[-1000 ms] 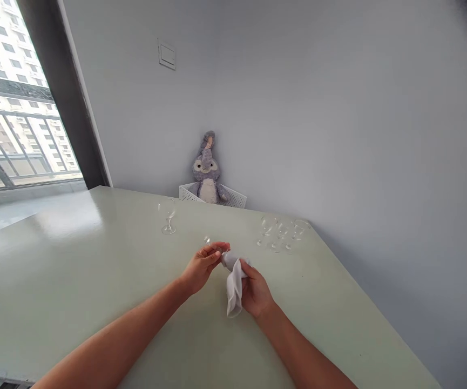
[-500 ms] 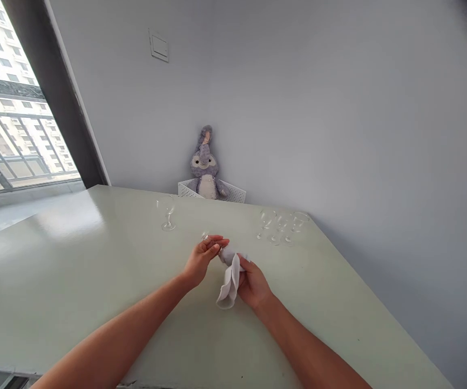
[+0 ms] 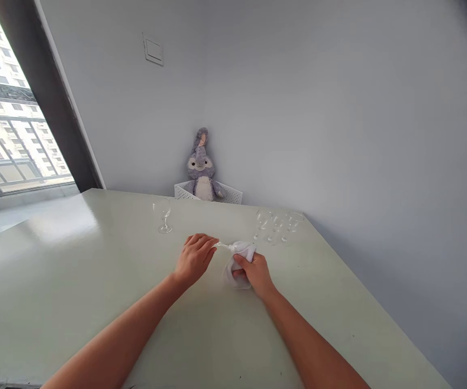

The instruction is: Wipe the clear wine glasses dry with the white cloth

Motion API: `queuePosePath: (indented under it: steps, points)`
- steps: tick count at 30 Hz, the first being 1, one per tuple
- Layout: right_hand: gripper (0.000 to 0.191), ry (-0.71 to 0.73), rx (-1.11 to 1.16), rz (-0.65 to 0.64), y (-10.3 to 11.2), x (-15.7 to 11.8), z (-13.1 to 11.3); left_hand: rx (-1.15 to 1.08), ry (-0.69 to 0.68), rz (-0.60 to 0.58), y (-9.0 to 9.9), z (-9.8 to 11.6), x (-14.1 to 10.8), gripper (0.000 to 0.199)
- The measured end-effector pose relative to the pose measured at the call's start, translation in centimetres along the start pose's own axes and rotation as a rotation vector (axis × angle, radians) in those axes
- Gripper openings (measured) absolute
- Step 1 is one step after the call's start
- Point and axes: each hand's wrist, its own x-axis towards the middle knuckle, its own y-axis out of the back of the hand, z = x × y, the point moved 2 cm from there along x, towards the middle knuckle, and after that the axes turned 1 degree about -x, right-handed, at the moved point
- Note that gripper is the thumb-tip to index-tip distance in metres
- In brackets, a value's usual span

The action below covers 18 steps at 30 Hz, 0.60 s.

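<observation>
Held sideways between my two hands is a clear stemmed glass [image 3: 224, 246], its stem showing between them. My left hand [image 3: 196, 256] closes over the foot end from above, and its fingers cover the foot. A white cloth [image 3: 244, 248] wraps the bowl, which it hides. My right hand [image 3: 256, 271] grips the cloth around the bowl, thumb on the near side, with a loose fold hanging below. Both hands are above the middle of the pale table [image 3: 201, 335].
One stemmed glass [image 3: 165, 216] stands upright at the back left. Several more glasses [image 3: 277, 227] stand together at the back right. Behind the table's far edge, a grey plush toy [image 3: 203, 173] sits in a white perforated basket [image 3: 231, 194] by the wall corner.
My left hand has turned over, from palm up under the foot end to back of the hand up. The cloth has shifted round the bowl in my right hand. The view has moved slightly.
</observation>
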Motion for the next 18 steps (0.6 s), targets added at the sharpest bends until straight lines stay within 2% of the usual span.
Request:
queuePosePath:
  steps: [2, 4, 7, 9, 11, 15, 18]
  points:
    - [0.030, 0.008, 0.037, -0.069, 0.2, 0.0, -0.5, 0.086, -0.186, -0.057, 0.0, -0.2, 0.1, 0.031]
    - [0.030, 0.044, 0.058, -0.180, 0.2, -0.4, -0.9, 0.065, -0.237, -0.148, -0.3, -0.5, 0.1, 0.032]
    - [0.031, 0.126, 0.003, -0.326, 0.3, -0.8, -1.3, -0.004, -0.151, -0.300, -0.8, -0.9, 0.0, 0.026]
    - [0.030, 0.210, -0.091, -0.318, 0.9, -0.3, -1.3, -0.048, -0.032, -0.368, -0.9, -1.0, -0.1, 0.025]
    - [0.029, 0.335, -0.216, -0.171, 2.1, 0.6, -1.1, -0.094, 0.102, -0.394, -0.9, -1.4, -0.2, 0.024]
    - [0.028, 0.639, -0.532, 0.269, 4.3, 1.8, -1.3, -0.094, 0.309, -0.377, -0.5, -2.7, 0.0, 0.027]
    - [0.024, 0.857, -0.749, 0.410, 4.1, 0.7, -2.2, 0.008, 0.417, -0.357, -0.2, -3.5, 0.2, 0.026]
